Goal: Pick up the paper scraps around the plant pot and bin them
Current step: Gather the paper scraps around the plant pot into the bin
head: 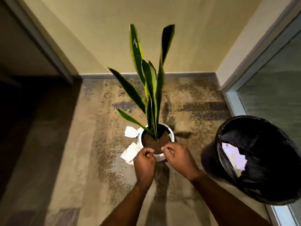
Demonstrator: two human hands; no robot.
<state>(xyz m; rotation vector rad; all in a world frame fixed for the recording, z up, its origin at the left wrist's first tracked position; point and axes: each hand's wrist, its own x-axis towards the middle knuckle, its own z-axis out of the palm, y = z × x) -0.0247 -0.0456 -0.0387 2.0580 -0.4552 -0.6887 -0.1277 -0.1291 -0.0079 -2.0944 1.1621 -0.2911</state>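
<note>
Head camera view looking down into a corner with mottled brown carpet (101, 176) and a plain cream wall (101, 30). At the right, beside a glass panel (280, 88), stands a round bin (210, 154) lined with a black bag, with white paper pieces (234, 158) lying inside it. In the middle rises a snake plant (152, 82) with long green, yellow-edged leaves; one far leaf bears a pale mark too blurred to read. It grows from a white plant pot (171, 136) filled with brown soil. Two bare forearms reach in from the near edge. The left hand (145, 162) and right hand (178, 158) meet at the pot's near rim, fingers curled, thumb and forefinger of each pinching the rim. Paper scraps lie on the carpet touching the pot's left side: one scrap (130, 132) farther off, another scrap (130, 153) nearer, partly under the left hand. Any writing on them is too blurred to tell.
</note>
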